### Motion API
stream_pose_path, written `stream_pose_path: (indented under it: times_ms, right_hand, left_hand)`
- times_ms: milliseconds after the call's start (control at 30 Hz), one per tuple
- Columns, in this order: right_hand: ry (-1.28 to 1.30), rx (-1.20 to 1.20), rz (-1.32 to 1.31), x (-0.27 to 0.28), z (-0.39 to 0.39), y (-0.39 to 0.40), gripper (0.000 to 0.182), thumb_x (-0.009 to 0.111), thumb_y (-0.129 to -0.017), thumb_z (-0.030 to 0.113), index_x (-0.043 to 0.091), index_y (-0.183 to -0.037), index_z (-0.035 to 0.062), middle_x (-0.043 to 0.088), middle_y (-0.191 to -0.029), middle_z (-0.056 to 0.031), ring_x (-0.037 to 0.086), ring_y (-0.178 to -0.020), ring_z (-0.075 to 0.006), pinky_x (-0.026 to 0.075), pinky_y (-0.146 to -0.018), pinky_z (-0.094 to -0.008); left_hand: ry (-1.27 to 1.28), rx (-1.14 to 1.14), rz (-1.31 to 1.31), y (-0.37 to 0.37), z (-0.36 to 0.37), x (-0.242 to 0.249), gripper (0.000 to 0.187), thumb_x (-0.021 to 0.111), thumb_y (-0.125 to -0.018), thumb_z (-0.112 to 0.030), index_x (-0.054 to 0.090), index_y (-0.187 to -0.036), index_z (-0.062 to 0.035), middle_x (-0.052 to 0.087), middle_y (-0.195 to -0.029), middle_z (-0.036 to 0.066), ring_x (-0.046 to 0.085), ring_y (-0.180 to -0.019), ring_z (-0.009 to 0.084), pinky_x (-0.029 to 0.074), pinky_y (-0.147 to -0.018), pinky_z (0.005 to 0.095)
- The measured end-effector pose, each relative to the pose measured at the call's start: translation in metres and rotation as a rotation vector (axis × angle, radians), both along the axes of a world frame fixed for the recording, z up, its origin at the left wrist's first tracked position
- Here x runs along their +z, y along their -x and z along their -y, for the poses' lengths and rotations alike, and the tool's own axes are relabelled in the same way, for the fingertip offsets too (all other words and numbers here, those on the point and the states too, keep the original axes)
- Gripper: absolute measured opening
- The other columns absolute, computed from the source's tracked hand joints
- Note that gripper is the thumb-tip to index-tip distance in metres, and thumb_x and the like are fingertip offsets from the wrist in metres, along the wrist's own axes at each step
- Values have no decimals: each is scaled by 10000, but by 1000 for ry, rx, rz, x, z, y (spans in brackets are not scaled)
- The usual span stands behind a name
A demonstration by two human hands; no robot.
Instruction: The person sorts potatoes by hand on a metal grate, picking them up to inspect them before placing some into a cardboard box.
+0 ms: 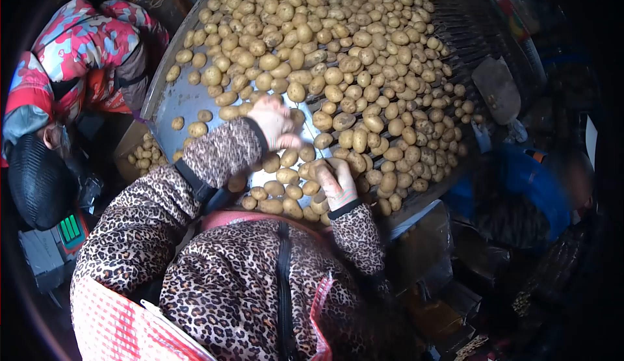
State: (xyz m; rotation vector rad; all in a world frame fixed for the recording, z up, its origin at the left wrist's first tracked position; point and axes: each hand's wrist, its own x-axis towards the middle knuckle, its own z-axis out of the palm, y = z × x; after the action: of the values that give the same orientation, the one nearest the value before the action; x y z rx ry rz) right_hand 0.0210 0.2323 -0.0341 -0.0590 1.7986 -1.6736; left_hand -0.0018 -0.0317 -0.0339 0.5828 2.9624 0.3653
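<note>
My left hand (pixel 276 124) reaches across loose potatoes (pixel 296 92), its thumb apart from the fingers. It is slightly blurred, and I see no potato held in it. Closer to my body, my right hand (pixel 337 182) curls its fingers around a potato (pixel 317 168), which they partly cover. More potatoes (pixel 274 187) lie below and between my hands on a pale metal surface (pixel 170 111). Both wrists come out of leopard-print sleeves with dark cuffs.
A large heap of potatoes (pixel 364 55) spreads over a slatted sorting table (pixel 465 39). At left a person in a pink camouflage jacket (pixel 84 42) bends over beside a container of potatoes (pixel 146 155). Someone in blue (pixel 513 185) is at right, near a grey scoop-like piece (pixel 496 91).
</note>
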Motion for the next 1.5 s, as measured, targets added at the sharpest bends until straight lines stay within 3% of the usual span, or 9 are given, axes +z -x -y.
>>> stream_pose_path:
  times_ms: [133, 300, 433, 467, 567, 667, 967, 1233, 1500]
  right_hand:
    - [82, -292, 0, 0, -13, -4, 452, 664, -889, 163, 495, -1273, -3, 568, -1132, -83, 543, -981, -138, 469, -865, -279]
    - [-44, -155, 154, -13, -21, -25, 290, 582, -952, 224, 554, -1204, 82, 648, -1024, -37, 505, -562, -57, 385, -455, -197]
    - [-83, -133, 132, -7, -25, -38, 260, 544, -975, 202, 555, -1202, 77, 652, -1006, -36, 500, -560, -56, 391, -454, -192]
    - [-102, -129, 72, -9, -25, -39, 258, 540, -977, 203, 555, -1200, 74, 654, -998, -38, 496, -557, -56, 393, -453, -192]
    - [-87, -143, -22, -45, -38, -41, 282, 512, -988, 248, 572, -1193, 63, 646, -901, -32, 511, -538, -58, 405, -442, -197]
    - [-20, -246, 116, -15, -17, -21, 369, 482, -993, 337, 570, -1223, 62, 623, -883, -34, 547, -538, -69, 419, -423, -211]
    - [74, -136, 148, 17, 20, -21, 399, 451, -1009, 424, 596, -1168, 88, 658, -990, -15, 564, -634, -35, 431, -475, -150]
    - [419, 70, 70, -5, 41, -82, 406, 550, -980, 391, 551, -1170, 32, 623, -1006, -71, 604, -907, -161, 507, -808, -310]
    - [229, -163, -306, -12, 47, -107, 314, 525, -999, 333, 513, -1118, 42, 609, -926, -65, 573, -811, -124, 499, -705, -274]
  left_hand:
    - [70, 281, -191, 94, 17, 7, 323, 583, -882, -443, 676, -943, -140, 590, -943, 87, 586, -919, 297, 466, -789, 427]
    - [473, 123, 248, 181, -4, 1, 487, 498, -949, -185, 426, -1421, -282, 448, -1413, 64, 497, -1273, 251, 452, -999, 381]
    - [302, 261, 276, 217, 3, -49, 470, 250, -1034, -384, 533, -1301, -121, 597, -1221, 161, 574, -1171, 320, 475, -955, 422]
    - [143, 355, 312, 206, -1, -20, 415, 585, -903, -296, 508, -1299, -196, 604, -1172, 153, 605, -1097, 321, 511, -890, 435]
    - [67, 181, 419, 151, 6, 17, 758, 858, -612, -290, 533, -1280, -140, 644, -1106, 132, 616, -1067, 289, 495, -921, 407]
    - [-777, -76, 428, 66, 1, 16, 728, 805, -763, -247, 468, -1394, -108, 661, -1128, 83, 612, -1034, 184, 491, -912, 322]
    - [-1234, 42, 528, -95, -33, 42, 752, 653, -849, -365, 351, -1471, -69, 393, -1463, 194, 355, -1364, 306, 300, -1106, 432]
    - [-339, 379, 129, -164, -64, 84, 203, 568, -834, -260, 606, -924, -82, 658, -820, 115, 669, -775, 320, 537, -677, 394]
    - [-582, 476, -125, -180, -99, 10, 203, 440, -935, -180, 516, -1046, -28, 549, -1046, 196, 604, -921, 371, 507, -789, 416]
